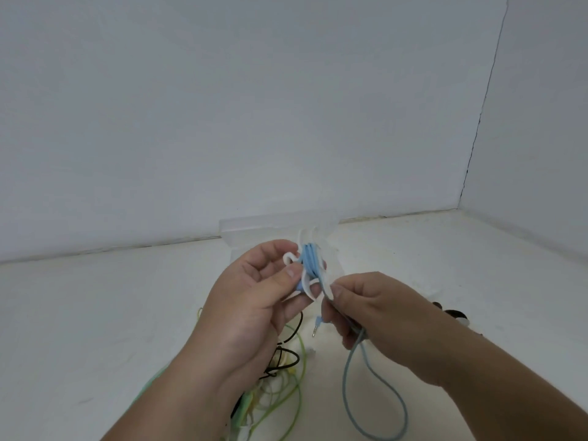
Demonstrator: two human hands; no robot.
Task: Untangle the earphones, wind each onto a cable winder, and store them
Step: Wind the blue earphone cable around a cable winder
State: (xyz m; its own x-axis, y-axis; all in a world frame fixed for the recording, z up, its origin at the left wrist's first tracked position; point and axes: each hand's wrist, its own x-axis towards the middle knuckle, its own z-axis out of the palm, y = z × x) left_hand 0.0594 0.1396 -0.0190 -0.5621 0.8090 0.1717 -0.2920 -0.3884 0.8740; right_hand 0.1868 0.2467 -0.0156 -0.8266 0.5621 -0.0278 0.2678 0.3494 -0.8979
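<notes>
Holding one blue cable point(310, 259), one winder point(290, 257), left hand point(251, 300), right hand point(375, 310)

Cable tangle point(281, 364) partly under left forearm point(197, 377); dark objects point(451, 313) behind right wrist point(445, 351) unclear

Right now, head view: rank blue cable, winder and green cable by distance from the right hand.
1. blue cable: pinched in the right hand itself.
2. winder: just to its left, held by the left hand.
3. green cable: lying lower left, below the left hand.
</notes>
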